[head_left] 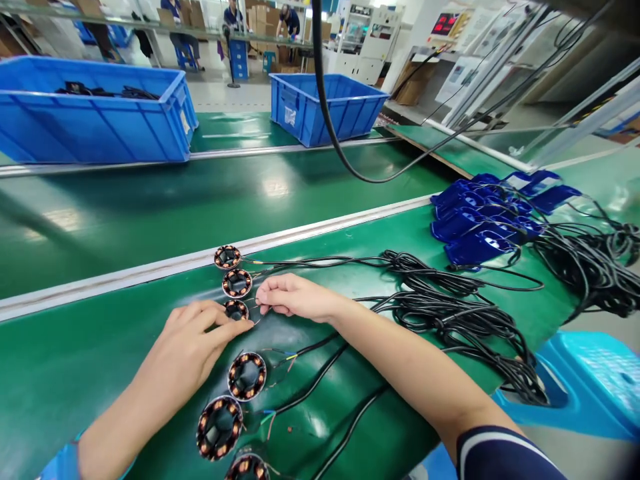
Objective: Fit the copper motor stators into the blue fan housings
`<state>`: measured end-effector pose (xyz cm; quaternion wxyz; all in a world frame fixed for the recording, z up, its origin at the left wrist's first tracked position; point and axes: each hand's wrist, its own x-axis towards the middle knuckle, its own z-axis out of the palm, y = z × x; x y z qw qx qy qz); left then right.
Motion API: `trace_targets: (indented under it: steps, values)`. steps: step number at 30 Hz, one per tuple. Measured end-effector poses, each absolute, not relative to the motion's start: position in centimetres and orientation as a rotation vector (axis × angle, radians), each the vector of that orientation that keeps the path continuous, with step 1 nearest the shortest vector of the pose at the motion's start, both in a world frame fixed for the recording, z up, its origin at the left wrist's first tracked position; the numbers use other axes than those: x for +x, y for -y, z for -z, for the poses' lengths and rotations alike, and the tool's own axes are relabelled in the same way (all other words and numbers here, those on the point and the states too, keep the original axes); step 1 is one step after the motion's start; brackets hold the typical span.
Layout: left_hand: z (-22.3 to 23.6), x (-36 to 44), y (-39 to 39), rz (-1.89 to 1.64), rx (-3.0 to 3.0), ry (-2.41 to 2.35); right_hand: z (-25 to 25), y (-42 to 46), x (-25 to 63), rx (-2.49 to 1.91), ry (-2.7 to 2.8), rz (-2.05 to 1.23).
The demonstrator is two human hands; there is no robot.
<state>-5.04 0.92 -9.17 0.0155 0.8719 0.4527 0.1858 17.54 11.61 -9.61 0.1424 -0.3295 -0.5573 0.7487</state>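
Note:
Several round motor stators with copper windings stand in a row on the green bench. My left hand [200, 333] rests around the third stator from the back [237, 309], partly hiding it, with thumb and fingers close to a thin wire end. Just right of it, my right hand [287, 295] has its fingertips pinched on a thin wire [256, 305]. Behind are two more stators [237, 283], with black cables running off to the right. Nearer me, another stator [247, 376] lies beside a cable with bare coloured wire ends [291, 357].
Coiled black cables [450, 300] lie to the right, beside dark blue plastic housings [480, 213]. A blue crate [95, 127] and a second crate [325, 110] stand beyond the white rail. A black cable [330, 133] hangs overhead. A blue stool [590, 380] is at right.

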Motion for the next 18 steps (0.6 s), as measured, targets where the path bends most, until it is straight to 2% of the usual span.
trace_targets:
  steps: [4, 7, 9, 14, 18]
  values:
    - [8.8, -5.2, -0.7, -0.524, 2.699, -1.349, 9.7, -11.0, 18.1, -0.969, 1.529, -2.252]
    - [8.3, -5.2, -0.5, -0.52, 2.686, -1.342, 9.4, -11.0, 19.5, -0.705, 1.704, -2.174]
    - [8.0, -5.3, -0.4, -0.524, 2.656, -1.343, 9.0, -11.1, 20.5, -0.528, 1.949, -1.956]
    - [8.4, -5.7, -0.5, -0.514, 2.597, -1.355, 8.5, -11.0, 21.3, -0.35, 2.464, -1.041]
    - [9.1, -5.7, -0.3, -0.55, 2.493, -1.456, 8.9, -10.6, 21.0, -0.373, 2.595, -0.74]
